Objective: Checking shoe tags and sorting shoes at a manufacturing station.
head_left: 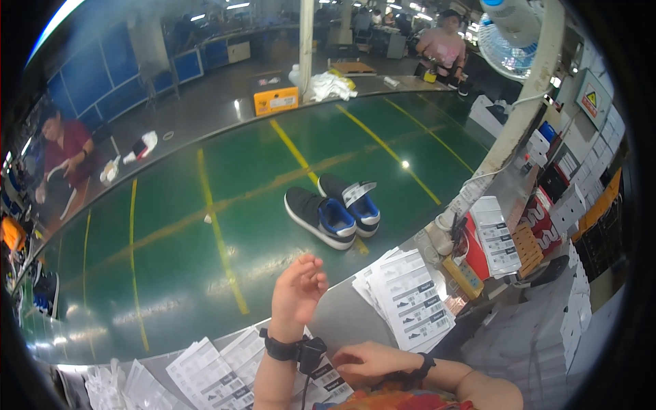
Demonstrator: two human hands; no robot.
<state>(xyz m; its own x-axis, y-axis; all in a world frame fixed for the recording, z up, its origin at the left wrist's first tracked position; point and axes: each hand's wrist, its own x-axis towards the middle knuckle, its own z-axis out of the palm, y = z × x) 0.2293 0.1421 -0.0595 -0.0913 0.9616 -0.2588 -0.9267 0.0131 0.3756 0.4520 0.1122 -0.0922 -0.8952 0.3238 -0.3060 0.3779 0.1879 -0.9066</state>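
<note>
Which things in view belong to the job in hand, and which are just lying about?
Probably in the job:
shoes
printed sheets

Apparently just lying about, across the green surface:
orange box
white bundle

Left of a pale upright pillar (307, 44), a blue-panelled partition (119, 56) borders grey floor (217, 80) and a white tube light (238, 5) glows overhead; right of the pillar is a round caged fan (504, 49).

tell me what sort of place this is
Probably a shoe factory's packing line: a pair of dark shoes sits on a green belt-like surface with yellow lines, and printed label sheets lie beside it.
</note>
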